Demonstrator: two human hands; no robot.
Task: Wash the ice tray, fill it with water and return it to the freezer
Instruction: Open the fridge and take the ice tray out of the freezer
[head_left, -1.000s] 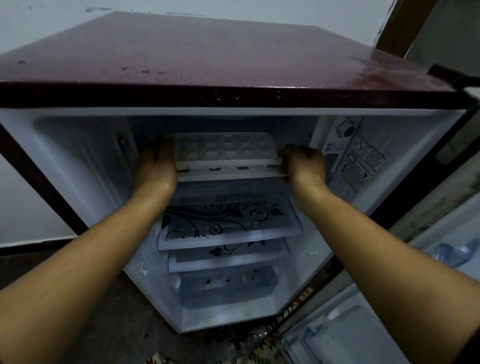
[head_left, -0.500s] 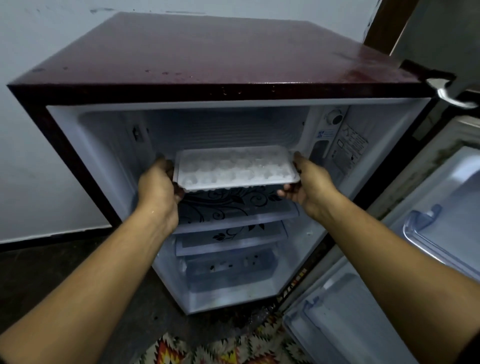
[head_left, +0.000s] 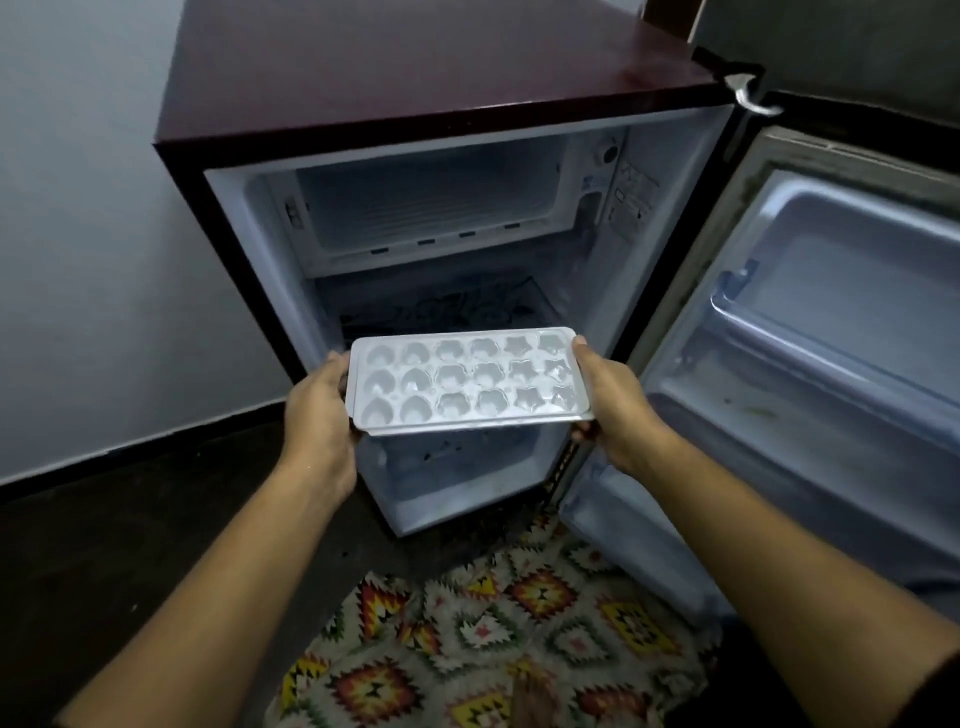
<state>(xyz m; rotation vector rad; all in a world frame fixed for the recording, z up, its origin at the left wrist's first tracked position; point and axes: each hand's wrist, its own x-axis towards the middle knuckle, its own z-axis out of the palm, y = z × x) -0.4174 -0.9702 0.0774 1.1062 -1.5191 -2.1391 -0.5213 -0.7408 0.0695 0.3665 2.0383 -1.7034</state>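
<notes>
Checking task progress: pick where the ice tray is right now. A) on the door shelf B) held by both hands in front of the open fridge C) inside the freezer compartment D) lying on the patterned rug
B: the left hand and right hand grip the ice tray by its short ends, outside the fridge.

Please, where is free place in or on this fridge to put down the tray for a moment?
The maroon fridge top is bare. The freezer compartment also looks empty. The door's upper shelf appears free. In front, the left hand and right hand with the ice tray block the lower shelves.
</notes>
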